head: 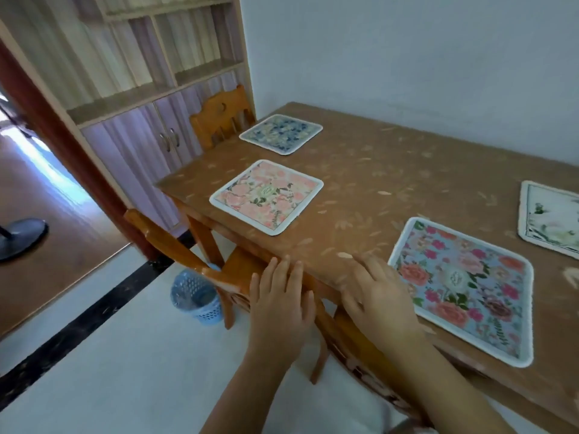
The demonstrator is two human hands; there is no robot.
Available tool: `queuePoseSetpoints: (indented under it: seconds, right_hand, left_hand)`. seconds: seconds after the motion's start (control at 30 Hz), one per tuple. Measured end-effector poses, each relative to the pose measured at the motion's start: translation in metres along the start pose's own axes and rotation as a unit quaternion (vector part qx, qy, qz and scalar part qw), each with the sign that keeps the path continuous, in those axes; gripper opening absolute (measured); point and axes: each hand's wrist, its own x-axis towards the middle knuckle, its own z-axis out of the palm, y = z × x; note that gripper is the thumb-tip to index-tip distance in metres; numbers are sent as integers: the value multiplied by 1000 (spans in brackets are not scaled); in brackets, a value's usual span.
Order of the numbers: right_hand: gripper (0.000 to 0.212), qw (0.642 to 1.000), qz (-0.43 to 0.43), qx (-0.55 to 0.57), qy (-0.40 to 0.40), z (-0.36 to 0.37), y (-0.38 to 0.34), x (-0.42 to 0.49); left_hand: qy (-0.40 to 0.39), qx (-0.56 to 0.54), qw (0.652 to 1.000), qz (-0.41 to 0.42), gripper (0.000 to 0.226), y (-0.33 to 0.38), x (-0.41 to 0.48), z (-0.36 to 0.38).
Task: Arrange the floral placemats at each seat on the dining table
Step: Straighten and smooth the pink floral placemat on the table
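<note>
Placemats, four of them, lie flat on the brown tabletop, which has a pale leaf pattern. A pink flower placemat sits near the left end, close to the front edge. Behind it, by the wall, is a blue and white flower placemat. A light blue placemat with red and pink flowers lies by the front edge, nearest to the person. A white placemat is farther back on the right, and part of it is cut off by the edge of the view. All four placemats are well apart from each other.

Both hands are flat with straight fingers, and they hold nothing. The left hand is at the front edge of the tabletop, with its fingers close together and the tips right at the edge. The right hand rests palm down on the tabletop, just beside the left side of the light blue placemat. I cannot tell if it touches the mat.

One wooden chair stands at the far left end of the table. Another wooden chair stands at the near left corner. A blue plastic basket sits on the white floor beside that chair. A purple cabinet with shelves above it stands against the wall on the left.
</note>
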Motion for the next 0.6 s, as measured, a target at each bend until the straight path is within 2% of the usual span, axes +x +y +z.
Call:
queuePoseSetpoints:
  seconds: [0.17,0.33,0.6]
  right_hand:
    - [41,996,75,-32,37,19,-47,27]
    - [42,990,122,-34,63,34,-98,57]
    - [42,986,138,-48,82,65,-130,104]
  left_hand:
    - [-53,-41,996,63,46,-59,48,-16]
    - [-56,-34,990,127,45,-118,85,-29]
    - [-101,-61,983,141,45,-176,130,-9]
